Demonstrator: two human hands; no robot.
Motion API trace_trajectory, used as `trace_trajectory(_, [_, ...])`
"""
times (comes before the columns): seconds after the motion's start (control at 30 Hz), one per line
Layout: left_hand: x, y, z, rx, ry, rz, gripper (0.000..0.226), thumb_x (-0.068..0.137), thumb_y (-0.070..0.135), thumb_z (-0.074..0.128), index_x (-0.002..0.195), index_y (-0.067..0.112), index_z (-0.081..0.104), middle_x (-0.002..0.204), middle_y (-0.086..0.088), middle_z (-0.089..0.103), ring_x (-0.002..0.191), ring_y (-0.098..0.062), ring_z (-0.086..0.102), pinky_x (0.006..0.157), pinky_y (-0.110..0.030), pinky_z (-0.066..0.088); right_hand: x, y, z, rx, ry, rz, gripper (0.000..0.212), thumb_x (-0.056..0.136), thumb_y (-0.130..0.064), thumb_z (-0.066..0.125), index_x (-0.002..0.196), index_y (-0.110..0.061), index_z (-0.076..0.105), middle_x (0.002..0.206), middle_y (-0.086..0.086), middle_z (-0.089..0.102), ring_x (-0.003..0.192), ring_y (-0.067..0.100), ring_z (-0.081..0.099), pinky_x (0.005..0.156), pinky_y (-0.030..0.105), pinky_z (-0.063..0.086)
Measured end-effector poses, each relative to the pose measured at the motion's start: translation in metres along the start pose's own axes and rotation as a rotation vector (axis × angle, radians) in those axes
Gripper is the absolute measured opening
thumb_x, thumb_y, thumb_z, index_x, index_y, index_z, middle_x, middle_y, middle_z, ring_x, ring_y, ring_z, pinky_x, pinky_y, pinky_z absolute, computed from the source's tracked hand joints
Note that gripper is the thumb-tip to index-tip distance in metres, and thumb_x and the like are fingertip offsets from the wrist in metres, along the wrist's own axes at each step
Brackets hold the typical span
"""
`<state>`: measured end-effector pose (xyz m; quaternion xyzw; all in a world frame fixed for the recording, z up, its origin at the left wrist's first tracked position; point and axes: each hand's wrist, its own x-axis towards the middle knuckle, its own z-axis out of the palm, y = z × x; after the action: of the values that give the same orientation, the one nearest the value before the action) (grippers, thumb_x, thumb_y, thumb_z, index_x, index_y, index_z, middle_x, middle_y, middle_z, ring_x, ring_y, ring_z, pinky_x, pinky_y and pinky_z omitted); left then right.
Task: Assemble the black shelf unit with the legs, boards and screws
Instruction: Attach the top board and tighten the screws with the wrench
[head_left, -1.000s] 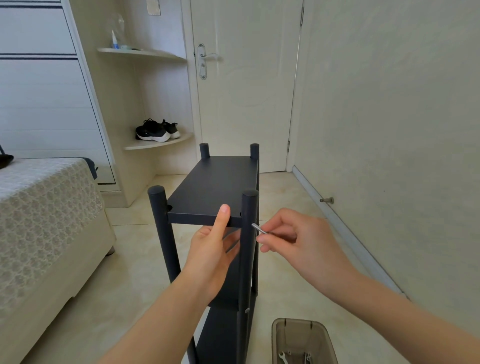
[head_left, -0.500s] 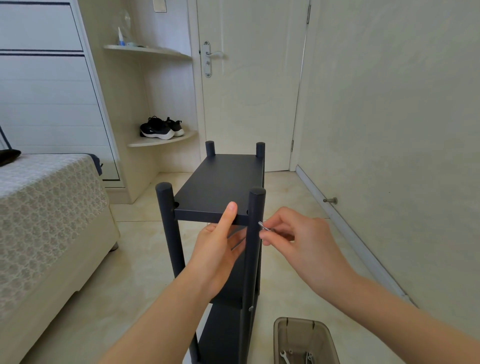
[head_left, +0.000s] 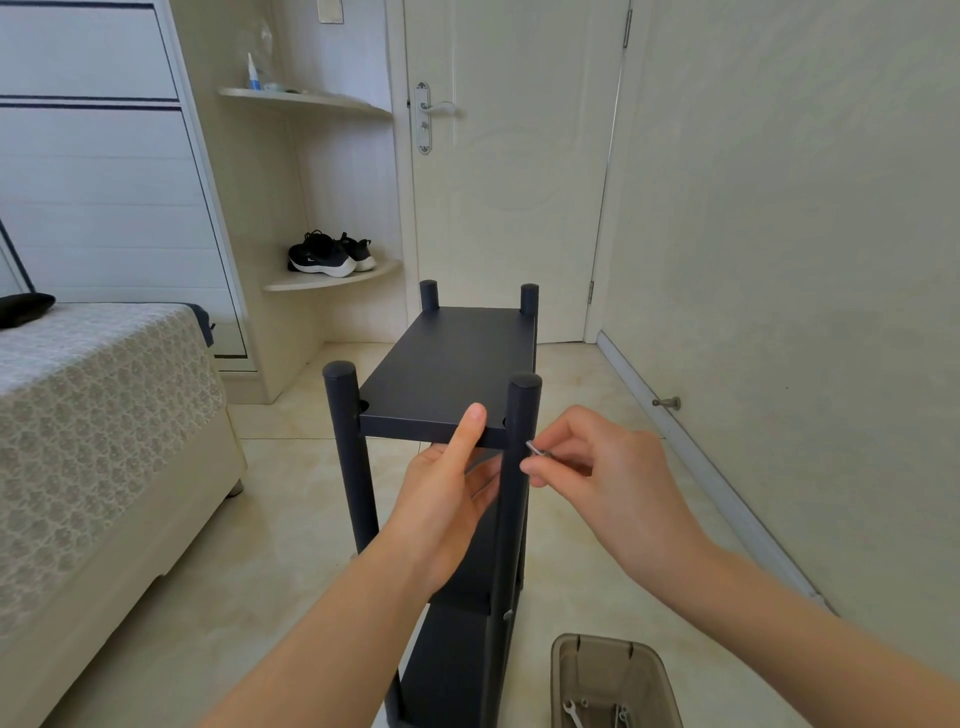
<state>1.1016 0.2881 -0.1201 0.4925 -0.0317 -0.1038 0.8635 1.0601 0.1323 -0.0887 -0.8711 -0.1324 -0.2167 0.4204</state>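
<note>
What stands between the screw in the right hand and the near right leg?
Nothing visible. The right hand pinches the screw, tip at the near right leg, about level with the top board. The left hand grips that board on the leg's other side.

top board (head_left: 452, 364): matt black and smooth, as you saw it from above.
near right leg (head_left: 522, 415): the same matt dark finish, smooth.
screw (head_left: 537, 450): bare metal, bright and shiny.
plastic bin (head_left: 561, 675): smoky translucent plastic, glossy.
floor tiles (head_left: 270, 519): polished cream; they gave you a soft glare.
bedspread (head_left: 93, 415): patterned cloth, rough-textured.
</note>
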Motion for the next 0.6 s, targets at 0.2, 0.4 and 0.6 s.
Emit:
trace_trajectory(0.2, [0.0013, -0.0005, -0.0013, 0.031, -0.002, 0.007, 0.051, 0.079, 0.054, 0.067, 0.102, 0.009, 0.067, 0.106, -0.006, 0.077, 0.100, -0.015, 0.074, 0.077, -0.022, 0.055, 0.0036, 0.0009, 0.0011, 0.002, 0.024, -0.013, 0.026, 0.085, -0.021, 0.077, 0.076, -0.034, 0.057, 0.067, -0.009, 0.068, 0.068, 0.001, 0.068, 0.072, 0.021, 0.056])
trace_trajectory(0.4, [0.0027, -0.0024, -0.0018, 0.041, 0.028, 0.015, 0.046, 0.078, 0.055, 0.067, 0.098, 0.013, 0.069, 0.099, -0.001, 0.079, 0.095, -0.012, 0.075, 0.071, -0.018, 0.055, 0.0053, -0.0010, 0.0028, 0.001, 0.024, -0.015, 0.030, 0.086, -0.019, 0.075, 0.075, -0.036, 0.054, 0.069, -0.008, 0.068, 0.067, -0.001, 0.068, 0.072, 0.014, 0.053])
trace_trajectory(0.6, [0.0031, -0.0027, -0.0027, 0.040, 0.004, 0.023, 0.036, 0.079, 0.054, 0.065, 0.081, 0.021, 0.080, 0.089, 0.008, 0.079, 0.086, -0.004, 0.075, 0.062, -0.013, 0.055, 0.0075, 0.0003, 0.0040, 0.057, 0.027, 0.014, 0.021, 0.083, -0.025, 0.078, 0.076, -0.028, 0.059, 0.066, -0.009, 0.068, 0.064, -0.001, 0.068, 0.066, 0.008, 0.049])
